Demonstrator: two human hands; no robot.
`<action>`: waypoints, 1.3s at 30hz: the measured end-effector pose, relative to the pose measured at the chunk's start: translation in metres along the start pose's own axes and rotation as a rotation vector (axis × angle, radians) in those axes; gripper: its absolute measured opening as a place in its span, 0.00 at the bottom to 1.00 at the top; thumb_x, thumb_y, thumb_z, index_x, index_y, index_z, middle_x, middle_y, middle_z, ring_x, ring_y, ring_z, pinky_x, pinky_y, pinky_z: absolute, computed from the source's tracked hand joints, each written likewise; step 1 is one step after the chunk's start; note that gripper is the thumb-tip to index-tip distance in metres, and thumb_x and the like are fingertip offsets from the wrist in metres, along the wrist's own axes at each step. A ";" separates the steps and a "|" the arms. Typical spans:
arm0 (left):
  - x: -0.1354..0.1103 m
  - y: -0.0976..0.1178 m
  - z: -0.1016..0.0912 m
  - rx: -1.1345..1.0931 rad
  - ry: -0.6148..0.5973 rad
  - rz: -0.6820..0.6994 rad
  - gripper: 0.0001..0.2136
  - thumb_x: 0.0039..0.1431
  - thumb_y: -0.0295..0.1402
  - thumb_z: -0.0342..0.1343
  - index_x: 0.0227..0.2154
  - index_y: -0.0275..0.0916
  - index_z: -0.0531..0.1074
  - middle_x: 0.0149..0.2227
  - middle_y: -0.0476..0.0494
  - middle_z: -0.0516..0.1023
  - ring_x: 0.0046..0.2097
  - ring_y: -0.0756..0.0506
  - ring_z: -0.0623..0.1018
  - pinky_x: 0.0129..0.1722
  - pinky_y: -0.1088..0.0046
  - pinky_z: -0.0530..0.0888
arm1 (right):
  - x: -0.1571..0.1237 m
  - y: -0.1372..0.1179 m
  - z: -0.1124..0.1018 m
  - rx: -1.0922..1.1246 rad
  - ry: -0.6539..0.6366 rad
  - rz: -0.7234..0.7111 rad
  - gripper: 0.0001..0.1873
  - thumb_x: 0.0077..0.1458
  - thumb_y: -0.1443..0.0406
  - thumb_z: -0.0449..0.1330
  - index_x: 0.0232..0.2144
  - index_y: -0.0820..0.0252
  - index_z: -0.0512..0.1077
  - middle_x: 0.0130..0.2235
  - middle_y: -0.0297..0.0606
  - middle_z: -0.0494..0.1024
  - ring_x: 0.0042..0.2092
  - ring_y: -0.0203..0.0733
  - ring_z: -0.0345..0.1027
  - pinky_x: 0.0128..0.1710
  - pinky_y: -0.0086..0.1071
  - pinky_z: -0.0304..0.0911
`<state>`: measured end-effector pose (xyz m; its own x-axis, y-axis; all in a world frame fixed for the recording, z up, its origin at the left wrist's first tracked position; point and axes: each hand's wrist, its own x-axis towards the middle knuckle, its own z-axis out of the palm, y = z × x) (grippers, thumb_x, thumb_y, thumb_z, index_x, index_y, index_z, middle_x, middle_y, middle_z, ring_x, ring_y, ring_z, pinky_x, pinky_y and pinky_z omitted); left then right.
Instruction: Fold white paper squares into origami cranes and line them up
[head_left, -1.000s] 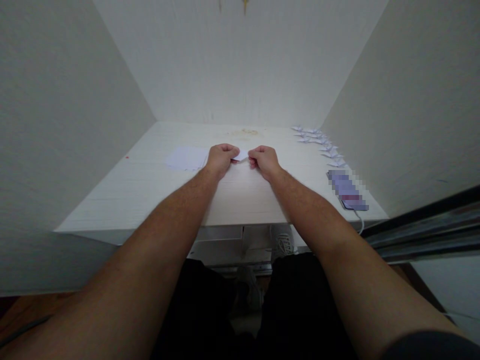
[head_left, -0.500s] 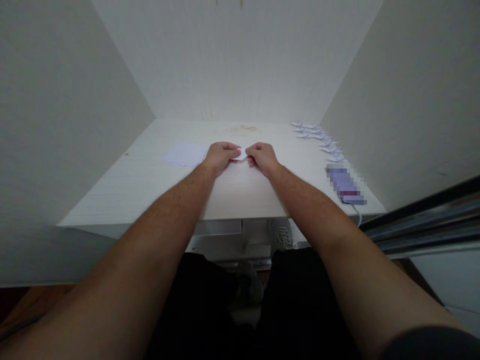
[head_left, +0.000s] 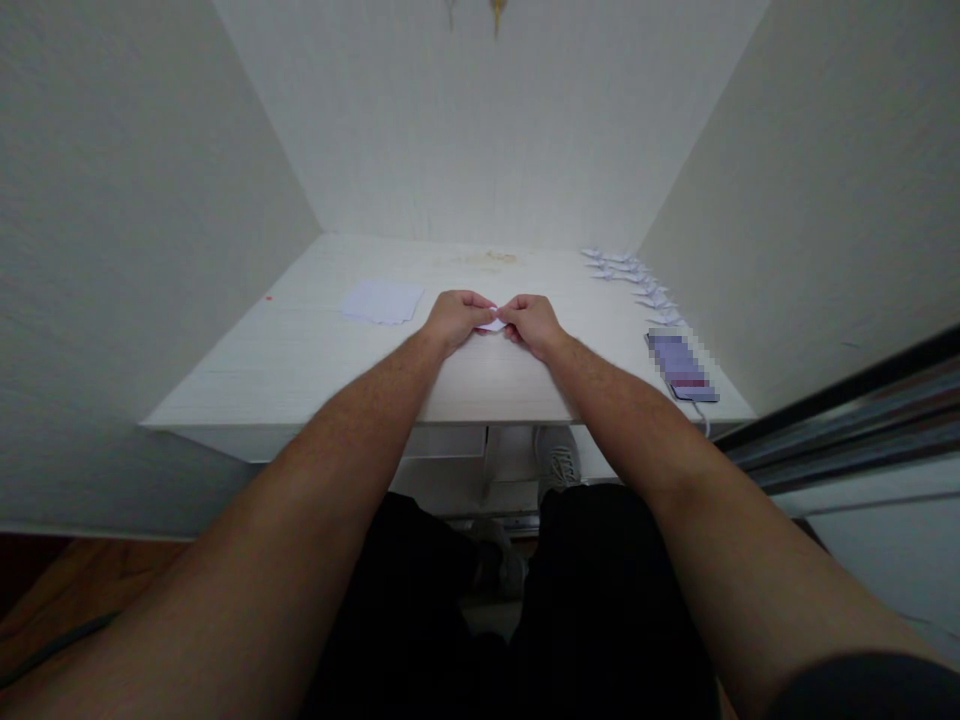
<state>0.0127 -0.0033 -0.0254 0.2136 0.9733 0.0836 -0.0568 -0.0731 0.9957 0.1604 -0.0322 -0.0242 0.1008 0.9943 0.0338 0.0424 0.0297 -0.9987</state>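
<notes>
Between my hands is a small piece of white folded paper [head_left: 492, 325], mostly covered by fingers. My left hand [head_left: 460, 318] pinches its left side between thumb and fingers. From the other side my right hand [head_left: 531, 322] grips the paper's right edge, its thumb close to the left thumb. Both hands are just above the white tabletop [head_left: 495, 385]. To the left of my left hand lies a stack of white paper sheets [head_left: 382, 301]. How the paper is folded is too small to make out.
Several small folded paper figures [head_left: 622, 265] stand in rows at the back right. In front of them lies a phone [head_left: 681, 365] with a white cable [head_left: 703, 418]. Walls enclose the table at the back and sides. A shoe [head_left: 558, 458] shows below the front edge.
The camera view has shifted slightly. My hands have come closer together on the folded paper, so less of it shows between them.
</notes>
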 end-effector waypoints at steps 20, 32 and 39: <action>-0.002 -0.001 0.004 -0.019 0.030 -0.001 0.09 0.40 0.19 0.65 0.25 0.35 0.73 0.21 0.48 0.75 0.23 0.50 0.74 0.25 0.73 0.71 | -0.003 -0.004 -0.002 0.038 0.004 0.021 0.14 0.54 0.74 0.63 0.20 0.60 0.67 0.12 0.28 0.67 0.13 0.29 0.56 0.13 0.23 0.50; -0.001 -0.001 0.001 -0.044 0.092 0.059 0.14 0.40 0.22 0.67 0.33 0.35 0.74 0.22 0.50 0.74 0.23 0.50 0.73 0.26 0.73 0.69 | -0.002 -0.003 -0.001 0.033 0.029 -0.003 0.16 0.54 0.71 0.65 0.20 0.58 0.65 0.14 0.27 0.68 0.14 0.28 0.56 0.13 0.23 0.51; 0.001 -0.002 0.000 -0.077 0.071 0.034 0.17 0.38 0.20 0.66 0.34 0.35 0.72 0.21 0.50 0.74 0.23 0.49 0.75 0.26 0.73 0.71 | -0.001 0.001 0.000 0.074 -0.004 -0.020 0.15 0.54 0.72 0.65 0.21 0.59 0.65 0.15 0.27 0.69 0.16 0.28 0.58 0.16 0.22 0.55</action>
<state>0.0135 -0.0023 -0.0278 0.1412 0.9837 0.1115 -0.1381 -0.0920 0.9861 0.1608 -0.0328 -0.0252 0.0968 0.9939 0.0534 -0.0296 0.0565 -0.9980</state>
